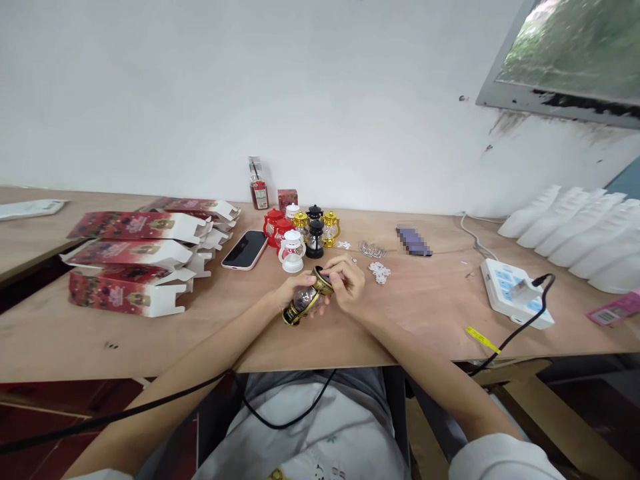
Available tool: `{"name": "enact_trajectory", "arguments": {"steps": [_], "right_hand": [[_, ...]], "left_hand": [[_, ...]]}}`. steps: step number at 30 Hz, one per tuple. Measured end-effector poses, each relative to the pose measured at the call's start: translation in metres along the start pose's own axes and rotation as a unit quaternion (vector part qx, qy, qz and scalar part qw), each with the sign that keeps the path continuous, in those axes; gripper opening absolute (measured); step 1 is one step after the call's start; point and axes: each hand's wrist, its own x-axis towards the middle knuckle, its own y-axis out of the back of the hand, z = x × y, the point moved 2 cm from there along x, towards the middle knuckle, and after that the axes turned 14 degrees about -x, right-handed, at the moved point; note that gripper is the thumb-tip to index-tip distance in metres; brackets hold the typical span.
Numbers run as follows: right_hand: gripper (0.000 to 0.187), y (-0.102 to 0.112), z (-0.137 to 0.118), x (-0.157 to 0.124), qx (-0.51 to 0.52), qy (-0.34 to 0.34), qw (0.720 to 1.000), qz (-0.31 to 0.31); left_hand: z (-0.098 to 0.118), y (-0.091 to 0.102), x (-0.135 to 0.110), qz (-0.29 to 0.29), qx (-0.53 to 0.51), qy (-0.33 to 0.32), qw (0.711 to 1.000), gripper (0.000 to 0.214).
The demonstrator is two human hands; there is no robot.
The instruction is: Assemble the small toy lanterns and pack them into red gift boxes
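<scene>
Left grip [295, 291] is clasping one clear-bodied black-gold lantern [305, 299], right grip [351, 280] pinching its rounded end; eight glossy lanterns [301, 222] standing beyond.

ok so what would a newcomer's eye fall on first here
Probably the cluster of small red, white, gold and black lanterns standing mid-table, beyond the hands. Nearer, a black-and-gold lantern lies tilted in the left hand, with the right hand at its upper end. On the left side, red printed boxes lie with white flaps open.
</scene>
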Motion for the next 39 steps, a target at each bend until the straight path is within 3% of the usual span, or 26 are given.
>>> {"name": "enact_trajectory", "arguments": {"steps": [9,14,22,39], "right_hand": [[0.027,-0.002,-0.004,-0.001,0.016,0.023,1.0,-0.014],[0.024,0.0,-0.005,0.003,0.026,0.048,0.996,-0.064],[0.025,0.001,-0.002,0.008,0.051,0.047,0.984,-0.162],[0.023,-0.001,-0.002,0.005,0.083,0.045,0.979,-0.18]], "left_hand": [[-0.006,0.002,0.005,-0.065,-0.058,-0.006,0.996,0.056],[-0.01,0.008,0.006,-0.103,-0.078,-0.005,0.992,0.052],[-0.014,0.018,0.006,-0.102,-0.083,0.007,0.991,0.051],[-0.016,0.02,0.006,-0.107,-0.085,0.021,0.99,0.044]]}}
